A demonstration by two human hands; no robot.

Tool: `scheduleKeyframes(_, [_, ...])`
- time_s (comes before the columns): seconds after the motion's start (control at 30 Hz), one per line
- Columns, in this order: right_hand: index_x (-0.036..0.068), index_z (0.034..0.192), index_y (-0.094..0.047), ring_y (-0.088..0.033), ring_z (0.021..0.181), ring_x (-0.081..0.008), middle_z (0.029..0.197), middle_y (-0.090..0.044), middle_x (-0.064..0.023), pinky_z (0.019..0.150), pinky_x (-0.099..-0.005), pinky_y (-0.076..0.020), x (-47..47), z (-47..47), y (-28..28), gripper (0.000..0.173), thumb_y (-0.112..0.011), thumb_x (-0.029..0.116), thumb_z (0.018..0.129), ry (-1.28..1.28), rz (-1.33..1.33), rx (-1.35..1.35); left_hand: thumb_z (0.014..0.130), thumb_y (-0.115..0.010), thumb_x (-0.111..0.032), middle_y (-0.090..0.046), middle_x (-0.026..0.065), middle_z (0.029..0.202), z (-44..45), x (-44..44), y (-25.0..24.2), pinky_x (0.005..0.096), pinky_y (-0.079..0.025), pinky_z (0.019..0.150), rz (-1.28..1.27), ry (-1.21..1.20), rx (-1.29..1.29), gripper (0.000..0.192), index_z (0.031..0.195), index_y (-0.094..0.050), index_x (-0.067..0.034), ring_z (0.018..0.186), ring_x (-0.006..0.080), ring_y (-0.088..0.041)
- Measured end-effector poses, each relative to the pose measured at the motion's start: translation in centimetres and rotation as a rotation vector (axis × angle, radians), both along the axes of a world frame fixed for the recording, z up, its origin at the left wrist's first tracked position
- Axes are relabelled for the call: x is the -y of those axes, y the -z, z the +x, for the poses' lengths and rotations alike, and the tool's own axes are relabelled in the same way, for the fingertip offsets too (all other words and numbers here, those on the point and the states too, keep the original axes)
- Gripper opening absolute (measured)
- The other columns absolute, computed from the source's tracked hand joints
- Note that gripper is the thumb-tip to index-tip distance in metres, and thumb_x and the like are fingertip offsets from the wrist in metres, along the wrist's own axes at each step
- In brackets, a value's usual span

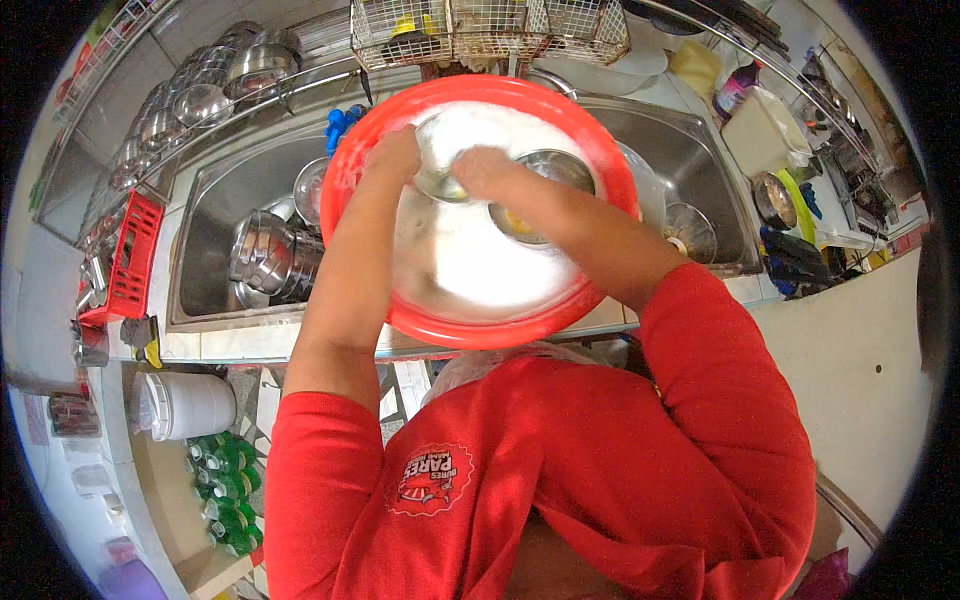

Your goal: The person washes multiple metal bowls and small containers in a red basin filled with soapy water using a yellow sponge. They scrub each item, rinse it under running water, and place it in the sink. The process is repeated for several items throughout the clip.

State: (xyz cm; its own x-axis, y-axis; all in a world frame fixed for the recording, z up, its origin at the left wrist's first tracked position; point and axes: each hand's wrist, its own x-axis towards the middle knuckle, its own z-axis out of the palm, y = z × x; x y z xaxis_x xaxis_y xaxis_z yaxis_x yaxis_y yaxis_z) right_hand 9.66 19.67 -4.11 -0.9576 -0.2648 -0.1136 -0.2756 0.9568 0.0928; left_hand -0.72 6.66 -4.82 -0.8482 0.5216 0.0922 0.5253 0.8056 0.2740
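Note:
A wide red plastic basin (487, 335) full of white suds stands in front of me, over the sinks. My left hand (394, 155) grips the left edge of a shiny metal bowl (431, 161) tilted in the suds. Blurred by motion, my right hand (486, 172) is at the same bowl, its fingers towards the inside. Something yellowish-green shows below those fingers, too unclear to name. Beside them, a second metal bowl (555, 166) sits partly in the suds, largely covered by my right forearm.
Stacked metal bowls (266, 259) lie in the left sink basin (206, 240). The right sink basin (720, 180) holds a clear container (690, 229). Wire baskets (487, 37) hang behind. A red plastic crate (135, 255) stands left; green bottles (225, 487) and a white bucket (195, 405) are below.

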Motion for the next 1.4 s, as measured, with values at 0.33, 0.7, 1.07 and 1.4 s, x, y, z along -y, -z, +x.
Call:
scheduleKeyframes(0.33, [0.002, 0.077, -0.063, -0.060, 0.077, -0.0293, 0.076, -0.061, -0.0166, 0.072, -0.0391, -0.0496, 0.9, -4.3, 3.9, 0.014, -0.050, 0.004, 0.070, -0.306, -0.123, -0.380, 0.079, -0.048, -0.010, -0.063, 0.0167, 0.076, 1.5, 2.1, -2.0, 0.0330, -0.049, 0.045, 0.084, -0.068, 0.638, 0.025, 0.098, -0.058, 0.002, 0.063, 0.0246, -0.063])
scheduleKeyframes(0.7, [0.004, 0.083, -0.065, -0.061, 0.083, -0.0303, 0.091, -0.063, -0.0163, 0.070, -0.0390, -0.0488, -0.5, -4.8, 2.7, 0.023, -0.057, 0.022, 0.072, 0.116, -0.590, 0.330, 0.082, -0.043, -0.015, -0.054, 0.0246, 0.110, 0.1, 0.2, 0.2, 0.0453, -0.042, 0.088, -0.071, -0.072, 0.175, 0.041, 0.121, -0.040, -0.002, 0.100, 0.0360, -0.055])
scheduleKeyframes(1.07, [0.000, 0.081, -0.061, -0.058, 0.087, -0.0343, 0.086, -0.061, -0.0195, 0.076, -0.0398, -0.0459, 1.6, -2.6, 2.0, 0.028, -0.058, 0.026, 0.071, -0.057, -0.492, -0.006, 0.077, -0.050, -0.007, -0.060, 0.0214, 0.095, -1.9, 0.8, 3.1, 0.0417, -0.055, 0.056, 0.178, -0.088, 0.655, 0.023, 0.097, -0.057, 0.004, 0.072, 0.0330, -0.064])
scheduleKeyframes(1.4, [0.002, 0.083, -0.064, -0.061, 0.085, -0.0277, 0.092, -0.063, -0.0153, 0.072, -0.0371, -0.0497, 2.3, 1.2, 3.7, 0.017, -0.060, 0.006, 0.067, 0.166, -0.027, -0.270, 0.075, -0.055, -0.010, -0.059, 0.0225, 0.099, -2.6, 0.2, 3.0, 0.0425, -0.056, 0.054, 0.227, -0.178, 0.490, 0.026, 0.097, -0.059, 0.004, 0.078, 0.0353, -0.063])
